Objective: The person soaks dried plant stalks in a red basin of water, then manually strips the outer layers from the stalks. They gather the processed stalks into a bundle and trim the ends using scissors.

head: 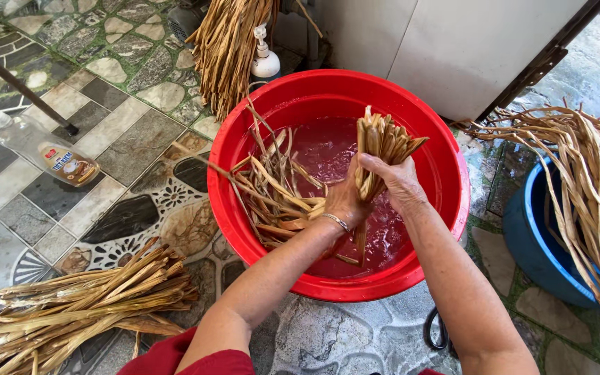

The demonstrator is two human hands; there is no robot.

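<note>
Both hands grip one bundle of dried tan plant strips [382, 144] over a red plastic basin [446, 173] that holds water. My right hand [396, 182] wraps the bundle just below its upright cut ends. My left hand [345, 203], with a thin bracelet on the wrist, clasps the same bundle lower down, beside the right. More wet strips [272, 187] lie fanned across the left half of the basin, partly in the water.
A pile of dry strips [71, 309] lies on the patterned tile floor at lower left. Another bunch [227, 45] leans behind the basin by a white pump bottle [266, 62]. Long strips [592, 187] drape over a blue tub [536, 243] at right. A clear bottle [43, 149] lies at left.
</note>
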